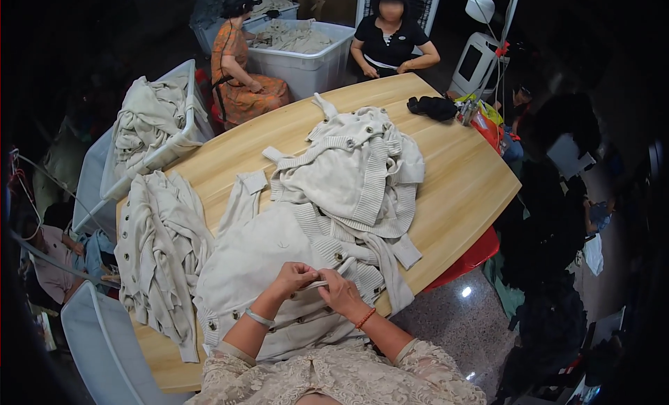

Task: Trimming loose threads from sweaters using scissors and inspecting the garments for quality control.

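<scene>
A cream knit cardigan (258, 245) with dark buttons and ribbed bands lies spread on the table in front of me. Above its lower part my left hand (297, 277) is closed in a pinch on a raised strip of the knit. Close beside it, my right hand (339, 293) grips the same strip with bent fingers. The fingertips of both hands nearly meet; any small item between them is too small to make out. Just beyond lies a pile of similar cardigans (334, 175), and more cream cardigans (164, 245) are heaped at the left.
The wooden table (460, 168) carries a black bundle (432, 108) near its far right corner. At the left stand a plastic bin (191, 102) full of cream garments and another pale bin (90, 335). Two people (240, 63) sit beyond the table by a large white bin (306, 67).
</scene>
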`<state>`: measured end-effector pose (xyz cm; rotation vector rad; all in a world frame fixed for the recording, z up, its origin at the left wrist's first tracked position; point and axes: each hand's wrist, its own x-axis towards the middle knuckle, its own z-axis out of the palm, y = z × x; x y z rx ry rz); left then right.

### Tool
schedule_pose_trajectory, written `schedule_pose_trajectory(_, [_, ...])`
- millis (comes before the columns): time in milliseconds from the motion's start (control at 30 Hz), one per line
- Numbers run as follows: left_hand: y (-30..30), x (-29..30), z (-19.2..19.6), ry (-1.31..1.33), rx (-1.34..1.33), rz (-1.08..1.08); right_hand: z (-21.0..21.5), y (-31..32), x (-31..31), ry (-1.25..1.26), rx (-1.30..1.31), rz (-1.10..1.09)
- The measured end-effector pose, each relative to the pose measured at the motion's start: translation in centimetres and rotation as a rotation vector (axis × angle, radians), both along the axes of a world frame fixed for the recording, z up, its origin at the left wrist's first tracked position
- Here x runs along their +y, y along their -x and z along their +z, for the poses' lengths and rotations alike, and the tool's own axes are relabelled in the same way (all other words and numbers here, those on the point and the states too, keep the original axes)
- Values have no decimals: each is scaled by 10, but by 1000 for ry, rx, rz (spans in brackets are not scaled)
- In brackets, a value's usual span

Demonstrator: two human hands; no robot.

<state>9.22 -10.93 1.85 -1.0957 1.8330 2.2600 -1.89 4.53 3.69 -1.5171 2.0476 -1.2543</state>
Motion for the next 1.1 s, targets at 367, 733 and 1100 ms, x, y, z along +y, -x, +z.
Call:
schedule_pose_trajectory(367, [-12, 19, 15, 783, 84, -312, -23, 23, -2, -144, -2, 236])
schedule_pose_trajectory(733, [-24, 19, 3, 541, 79, -250, -19, 12, 12, -136, -29, 255])
schedule_pose_trajectory(1100, [16, 34, 15, 1136, 23, -193, -6, 72, 53, -368, 249, 46])
